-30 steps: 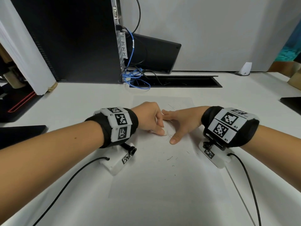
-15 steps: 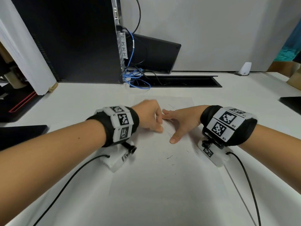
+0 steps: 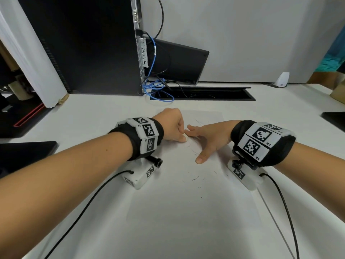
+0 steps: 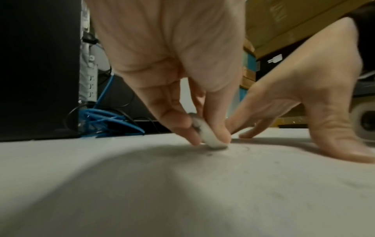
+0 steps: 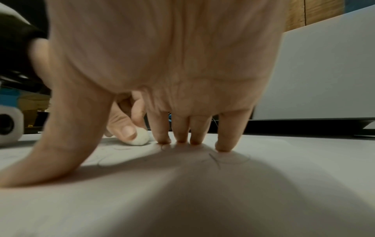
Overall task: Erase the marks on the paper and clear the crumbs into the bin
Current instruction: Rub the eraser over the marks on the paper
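Rubbing step: left hand [image 3: 172,126] pinches the eraser [image 4: 211,136] on the paper [image 3: 186,202]; right hand [image 3: 209,136], fingers spread flat, holds it down. Next, rub the remaining marks [image 5: 215,158].

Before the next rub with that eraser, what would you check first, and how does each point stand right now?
1. Eraser held firmly: ok, the left hand pinches it between thumb and fingers.
2. Eraser on the paper: ok, its lower edge touches the sheet.
3. Paper pinned down: ok, the right hand presses it with spread fingertips and thumb.
4. Marks left to erase: not ok, pencil lines remain by the fingertips.
5. Crumbs cleared: not ok, dark bits lie on the sheet.
6. Bin within reach: cannot tell, none is in view.
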Demonstrator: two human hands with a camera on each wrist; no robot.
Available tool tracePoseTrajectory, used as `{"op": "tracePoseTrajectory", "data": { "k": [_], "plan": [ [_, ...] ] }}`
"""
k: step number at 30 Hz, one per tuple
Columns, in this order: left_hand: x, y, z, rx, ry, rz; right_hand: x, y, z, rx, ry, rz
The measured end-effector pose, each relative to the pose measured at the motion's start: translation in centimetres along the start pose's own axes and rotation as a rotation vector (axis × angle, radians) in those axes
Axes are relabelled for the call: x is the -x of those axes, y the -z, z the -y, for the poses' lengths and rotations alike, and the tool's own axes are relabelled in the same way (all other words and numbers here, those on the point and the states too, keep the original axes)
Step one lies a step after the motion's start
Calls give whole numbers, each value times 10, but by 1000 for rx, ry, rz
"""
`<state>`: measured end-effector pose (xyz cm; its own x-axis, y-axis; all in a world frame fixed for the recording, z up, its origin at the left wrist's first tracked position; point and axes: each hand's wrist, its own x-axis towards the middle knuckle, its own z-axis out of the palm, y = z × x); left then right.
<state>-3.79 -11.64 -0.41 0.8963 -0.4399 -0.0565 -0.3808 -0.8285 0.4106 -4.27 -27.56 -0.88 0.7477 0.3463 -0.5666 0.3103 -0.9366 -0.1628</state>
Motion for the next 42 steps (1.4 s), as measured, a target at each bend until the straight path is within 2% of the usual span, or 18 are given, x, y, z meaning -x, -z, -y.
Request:
{"op": "tracePoseTrajectory", "data": {
  "k": [4, 5, 8, 10, 14, 18, 23, 27, 31, 32, 35, 37, 42],
  "plan": [
    [18, -8, 4, 82, -37, 214, 2, 0, 2, 11, -6, -8],
    [22, -7, 8, 84, -34, 232, 3, 0, 3, 12, -8, -7],
    [16, 6, 20, -29, 34, 39, 4, 1, 5, 24, -12, -10],
    [14, 9, 21, -34, 58, -3, 4, 1, 6, 32, -19, -9],
    [27, -4, 13, 72, 10, 146, 3, 1, 6, 29, -15, 0],
    [15, 9, 25, -15, 69, -13, 4, 1, 6, 3, -12, 3],
    [22, -4, 15, 74, 16, 105, 2, 1, 4, 6, -11, 0],
    [12, 7, 19, 7, 58, 29, 2, 0, 3, 15, -14, 1],
    [27, -4, 11, 119, 10, 176, 1, 1, 2, 24, -13, 0],
    [28, -7, 9, 128, 3, 176, 1, 1, 2, 31, -14, -1],
    [14, -3, 4, 34, 15, 41, 1, 1, 3, 30, -8, 3],
    [6, 0, 0, 13, 21, -4, 2, 3, 0, 38, -8, 12],
    [17, -12, -6, 96, -31, 143, -3, 4, -10, 37, 9, 62]
  ]
}}
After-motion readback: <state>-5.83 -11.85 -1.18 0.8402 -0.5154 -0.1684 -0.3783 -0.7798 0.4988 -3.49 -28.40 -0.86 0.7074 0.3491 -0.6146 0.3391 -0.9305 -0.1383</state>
